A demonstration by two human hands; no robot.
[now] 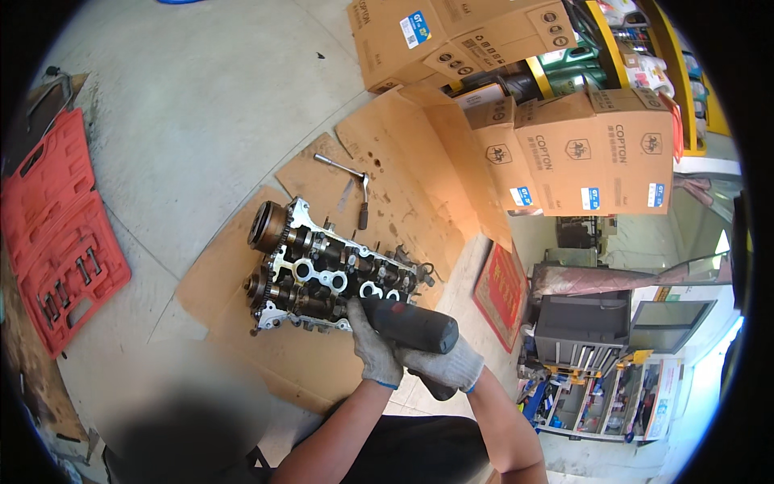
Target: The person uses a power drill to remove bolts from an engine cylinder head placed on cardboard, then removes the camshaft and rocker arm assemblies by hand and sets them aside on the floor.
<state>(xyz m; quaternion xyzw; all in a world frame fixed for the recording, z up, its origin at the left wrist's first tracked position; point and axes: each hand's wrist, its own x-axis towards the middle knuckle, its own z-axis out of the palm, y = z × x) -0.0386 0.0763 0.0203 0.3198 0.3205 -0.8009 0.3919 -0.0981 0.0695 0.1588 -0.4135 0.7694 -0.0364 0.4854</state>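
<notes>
My right hand (446, 363), in a pale work glove, is wrapped round the handle of a black power tool (415, 324) that looks like an impact wrench. My left hand (372, 345), gloved too, closes on the tool's front part, with the thumb side near its nose. That nose points down into an engine cylinder head (330, 281), and its tip is hidden. Camshafts run along the head, and two round timing gears (268, 227) sit at its left end. Beyond the head lies a ratchet with an extension (363, 194), on a flattened cardboard sheet (310, 165) stained with oil.
At the left an open red tool case (60, 234) holds several metal pieces. Cardboard boxes (564, 157) stand at the far right before a yellow shelf (609, 40). A red mat (498, 294) and a dark tool cabinet (580, 327) are to the right. A blurred patch covers the lower left.
</notes>
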